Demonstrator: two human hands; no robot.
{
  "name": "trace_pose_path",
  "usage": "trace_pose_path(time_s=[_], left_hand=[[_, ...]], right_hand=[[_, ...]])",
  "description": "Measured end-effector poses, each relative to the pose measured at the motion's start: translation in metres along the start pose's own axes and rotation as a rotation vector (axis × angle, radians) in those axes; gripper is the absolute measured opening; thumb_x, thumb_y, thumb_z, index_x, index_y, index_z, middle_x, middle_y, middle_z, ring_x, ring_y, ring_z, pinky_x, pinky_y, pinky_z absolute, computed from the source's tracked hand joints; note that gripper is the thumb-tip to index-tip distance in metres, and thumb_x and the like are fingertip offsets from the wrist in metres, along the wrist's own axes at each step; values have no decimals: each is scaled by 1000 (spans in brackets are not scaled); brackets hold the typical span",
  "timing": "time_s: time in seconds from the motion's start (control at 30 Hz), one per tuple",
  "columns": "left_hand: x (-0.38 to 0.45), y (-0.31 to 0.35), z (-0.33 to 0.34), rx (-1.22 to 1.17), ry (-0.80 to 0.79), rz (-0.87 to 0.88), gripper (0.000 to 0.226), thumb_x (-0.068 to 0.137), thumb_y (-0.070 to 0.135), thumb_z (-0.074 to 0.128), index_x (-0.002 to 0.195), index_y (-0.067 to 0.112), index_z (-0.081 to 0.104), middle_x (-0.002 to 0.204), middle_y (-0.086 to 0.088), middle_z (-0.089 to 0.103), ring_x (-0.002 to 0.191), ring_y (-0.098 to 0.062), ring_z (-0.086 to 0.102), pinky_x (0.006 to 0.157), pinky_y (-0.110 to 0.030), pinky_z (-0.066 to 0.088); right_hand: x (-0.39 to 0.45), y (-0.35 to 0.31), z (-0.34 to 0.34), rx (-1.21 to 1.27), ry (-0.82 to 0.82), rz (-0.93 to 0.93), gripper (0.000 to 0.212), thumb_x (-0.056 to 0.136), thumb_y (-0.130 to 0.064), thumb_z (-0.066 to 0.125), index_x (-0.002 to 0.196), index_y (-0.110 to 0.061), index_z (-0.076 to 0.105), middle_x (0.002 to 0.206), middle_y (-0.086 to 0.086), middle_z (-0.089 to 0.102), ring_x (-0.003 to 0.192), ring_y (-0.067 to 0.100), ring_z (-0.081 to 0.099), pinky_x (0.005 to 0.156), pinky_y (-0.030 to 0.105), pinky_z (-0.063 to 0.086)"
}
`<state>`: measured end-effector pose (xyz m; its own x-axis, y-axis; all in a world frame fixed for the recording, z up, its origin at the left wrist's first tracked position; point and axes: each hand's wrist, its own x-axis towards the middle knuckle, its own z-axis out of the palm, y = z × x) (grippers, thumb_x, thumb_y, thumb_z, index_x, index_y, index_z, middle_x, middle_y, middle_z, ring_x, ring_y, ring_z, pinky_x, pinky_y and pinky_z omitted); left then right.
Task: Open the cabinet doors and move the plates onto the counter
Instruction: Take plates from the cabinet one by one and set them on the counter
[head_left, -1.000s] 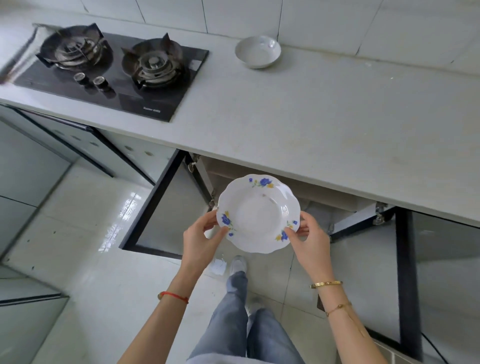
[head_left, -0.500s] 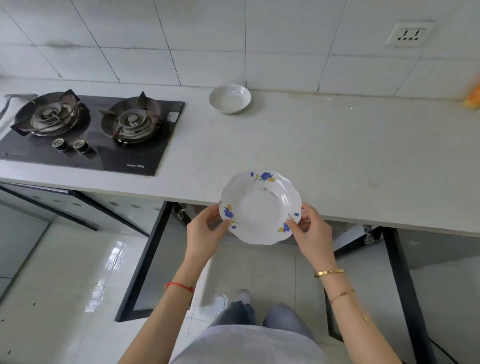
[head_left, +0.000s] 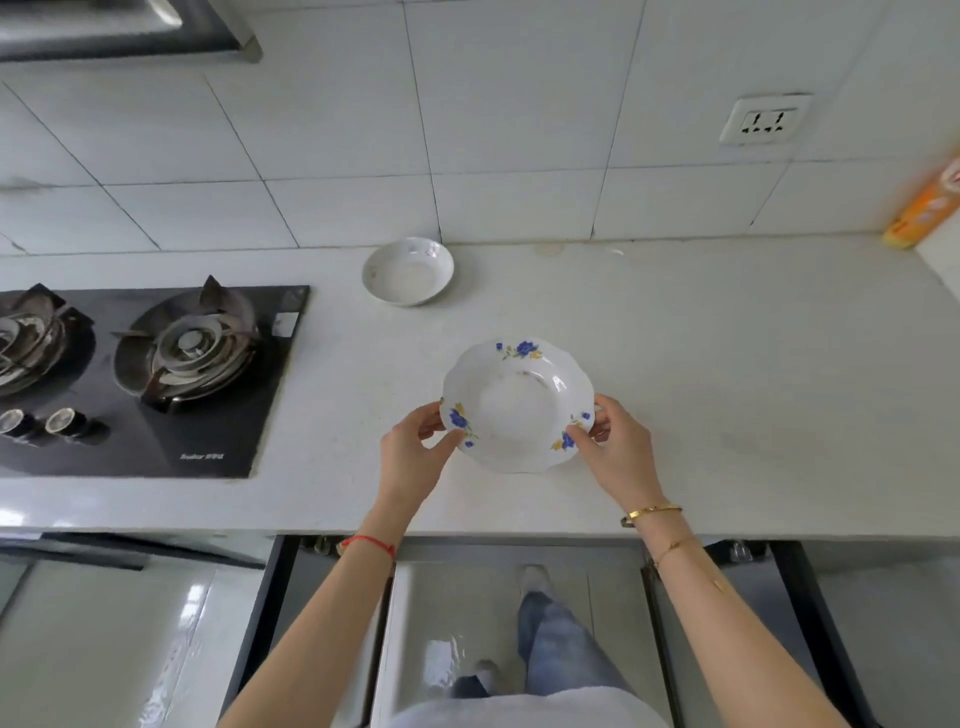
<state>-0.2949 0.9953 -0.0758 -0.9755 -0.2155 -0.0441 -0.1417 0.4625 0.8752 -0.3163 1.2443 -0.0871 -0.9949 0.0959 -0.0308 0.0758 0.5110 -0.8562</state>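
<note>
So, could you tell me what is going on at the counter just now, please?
A person is holding a white plate with blue flowers in both hands over the white counter. The left hand grips its left rim and the right hand its right rim. Whether it touches the counter yet cannot be told. A plain white bowl already sits near the tiled wall, beside the gas hob. Below, the cabinet doors stand open.
</note>
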Motion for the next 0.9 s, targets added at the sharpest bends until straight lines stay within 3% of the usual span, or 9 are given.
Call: trace_pose_path(time_s=[0.17,0.33,0.47,0.63,0.77,0.9], left_hand=[[83,10,35,22,10,-37,34,80,14,75,113,14,69,94,8,68,82,0,62,71,0,43],[165,17,70,14,39,-112,36,80,14,75,115,11,68,100,0,72,87,-10,64,73,-4,42],[216,12,89,8,60,-175,37,80,13,74,117,12,68,101,-2,73,87,-9,64,70,-2,42],[265,1,104,15,56,-236,38,80,12,74,117,12,68,102,-2,73,86,-8,63,72,-4,42],[295,-5,113,18,37,-261,38,80,10,74,117,8,67,104,-6,73,92,-14,65,88,-22,50],[318,-8,121,12,37,-253,38,80,10,75,117,10,67,104,-3,72,89,-10,63,83,-17,47]], right_hand=[[93,7,-2,-14,-9,10,20,78,-13,70,97,-15,62,78,-2,66,71,12,60,59,5,42],[189,17,5,-69,-41,-10,23,77,-10,69,98,-11,61,80,-1,63,69,16,57,61,16,41],[248,27,19,-69,-68,-17,21,76,-8,69,95,-12,60,72,-7,59,65,13,55,57,6,40],[301,39,38,-65,-100,-6,20,78,-9,69,94,-16,59,68,-8,58,60,2,54,56,8,43],[329,49,50,-55,-114,7,29,79,-11,69,106,-17,60,73,-12,60,66,-1,57,61,14,45],[351,58,57,-63,-114,19,30,81,-14,70,109,-17,60,81,-10,62,70,-2,58,57,6,42]])
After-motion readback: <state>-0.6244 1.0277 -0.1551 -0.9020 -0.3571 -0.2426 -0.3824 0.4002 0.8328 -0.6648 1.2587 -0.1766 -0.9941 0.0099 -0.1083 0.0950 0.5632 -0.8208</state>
